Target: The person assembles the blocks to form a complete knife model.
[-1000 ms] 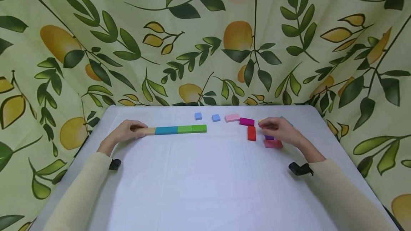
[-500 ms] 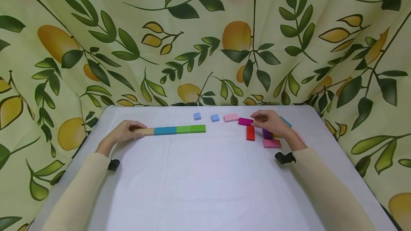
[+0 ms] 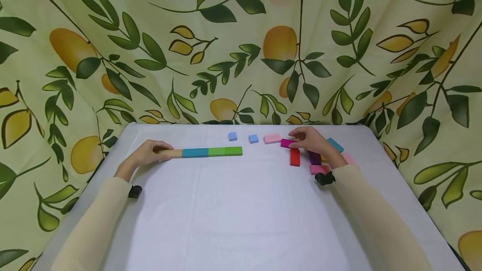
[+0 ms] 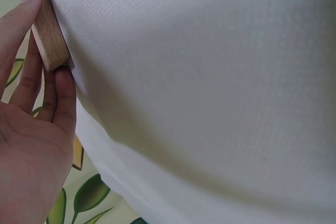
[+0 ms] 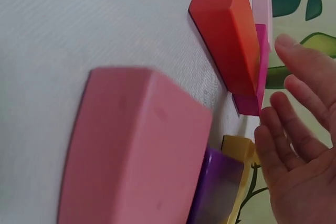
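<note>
White cloth (image 3: 211,212) carries the row (image 3: 216,152). The left hand (image 3: 144,154) pinches its wooden end block (image 3: 176,154), best held steady; the right hand (image 3: 311,140), loose and empty, is at the magenta block (image 3: 286,143), best gripped clear of the red block (image 3: 295,158).

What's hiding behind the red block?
Just behind the red block lies a magenta block. In the head view the right hand covers part of it, so I can't see whether anything else is tucked under those fingers.
</note>
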